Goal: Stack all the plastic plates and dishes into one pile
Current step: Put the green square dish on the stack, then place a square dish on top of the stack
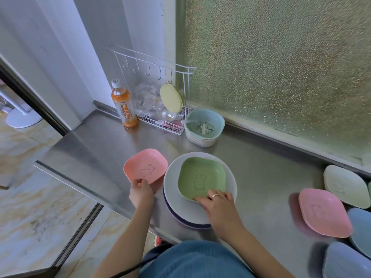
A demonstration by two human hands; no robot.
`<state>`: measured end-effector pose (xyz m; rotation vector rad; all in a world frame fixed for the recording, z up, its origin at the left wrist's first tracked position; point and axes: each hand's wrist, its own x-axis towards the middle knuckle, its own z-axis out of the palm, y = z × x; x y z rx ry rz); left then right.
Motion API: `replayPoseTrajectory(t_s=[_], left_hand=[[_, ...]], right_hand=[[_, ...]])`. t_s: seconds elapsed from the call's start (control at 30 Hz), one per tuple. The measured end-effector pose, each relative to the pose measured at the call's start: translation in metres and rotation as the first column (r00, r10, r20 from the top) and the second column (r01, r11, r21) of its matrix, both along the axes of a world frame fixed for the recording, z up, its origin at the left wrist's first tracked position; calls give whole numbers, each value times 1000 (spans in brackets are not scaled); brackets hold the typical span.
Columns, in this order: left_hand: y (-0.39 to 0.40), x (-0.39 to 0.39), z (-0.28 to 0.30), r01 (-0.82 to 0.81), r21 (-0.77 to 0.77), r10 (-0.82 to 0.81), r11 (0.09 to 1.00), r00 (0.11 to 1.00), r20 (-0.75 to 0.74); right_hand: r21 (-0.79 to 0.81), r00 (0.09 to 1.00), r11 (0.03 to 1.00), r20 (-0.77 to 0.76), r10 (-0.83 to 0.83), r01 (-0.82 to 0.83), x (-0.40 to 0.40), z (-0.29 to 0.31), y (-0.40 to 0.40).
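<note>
A pile of round plates stands on the steel counter, a pale grey plate on top of a purple one. In the grey plate lies a square green dish with a bear outline. My right hand grips its near edge. My left hand holds a square pink dish by its near rim, just left of the pile. At the right lie more square dishes: a pink one, a pale green one, a blue one and a lavender one.
At the back of the steel counter stand an orange drink bottle, a white wire rack with hooks and a yellow-green lid, and a blue-and-white strainer bowl. Frosted glass runs behind. The counter's left edge drops to a tiled floor.
</note>
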<state>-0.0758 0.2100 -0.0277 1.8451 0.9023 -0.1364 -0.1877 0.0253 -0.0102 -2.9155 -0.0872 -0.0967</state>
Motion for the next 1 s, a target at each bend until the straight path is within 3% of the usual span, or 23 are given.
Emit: replayPoseTrajectory(t_s=[0.17,0.27,0.33,0.53,0.73,0.87,1.0], left_hand=[[-4,2,6,-11,2,11,1000,998,56],[-6,2,7,22,23,-25,999,994,110],[-7,2,8,33,63,-41,997,990,136],[-8,2,23,46,155,-80,987,972,221],[3,6,29,-25,151,-10,988,974,226],[0,9,38,72,144,-115,987,939,324],[-25,7,49,278,145,-313,950,861,402]], right_hand=[[54,988,987,32,-154,152,8,7,-9],[51,969,983,-183,-167,179,13,-2,-15],[53,961,983,-226,-160,176,14,-8,-18],[306,964,916,-40,-261,261,31,14,-13],[417,957,865,-37,-289,278,59,32,-5],[497,944,805,-105,-314,323,64,32,0],[601,918,703,-152,-367,381,73,38,-4]])
